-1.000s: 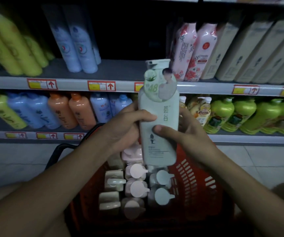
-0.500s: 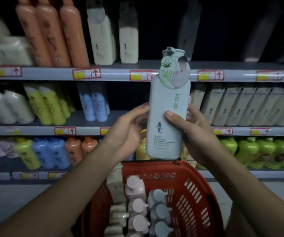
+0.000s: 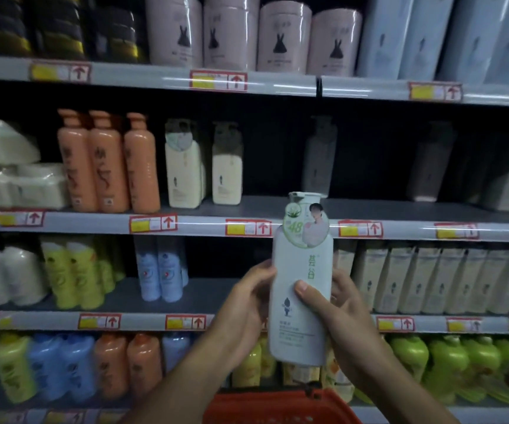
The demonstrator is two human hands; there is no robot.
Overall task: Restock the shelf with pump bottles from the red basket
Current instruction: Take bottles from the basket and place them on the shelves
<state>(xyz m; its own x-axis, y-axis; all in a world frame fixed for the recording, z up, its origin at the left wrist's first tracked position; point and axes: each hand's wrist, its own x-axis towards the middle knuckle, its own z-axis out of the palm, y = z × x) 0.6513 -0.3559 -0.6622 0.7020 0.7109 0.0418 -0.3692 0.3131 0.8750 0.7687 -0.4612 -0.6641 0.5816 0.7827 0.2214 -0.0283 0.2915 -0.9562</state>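
Note:
I hold a pale green pump bottle (image 3: 300,280) upright in front of the shelves, with a round tag at its neck. My left hand (image 3: 245,307) grips its left side and my right hand (image 3: 339,313) wraps its right side, thumb across the front. The bottle's top reaches the edge of a grey shelf (image 3: 277,206). Two cream bottles of the same shape (image 3: 186,172) stand on that shelf, and dim ones stand further back (image 3: 320,160). Only the rim of the red basket (image 3: 277,403) shows at the bottom.
Orange bottles (image 3: 109,163) stand left of the cream ones. Pink canisters (image 3: 232,35) fill the top shelf. Blue bottles (image 3: 160,270) and beige cartons (image 3: 430,280) sit one shelf lower, green bottles (image 3: 461,365) below. Open shelf floor lies right of the cream bottles.
The view has tilted up, so higher shelves show and the basket has dropped nearly out of sight. Both hands have raised the bottle with it, still gripping it.

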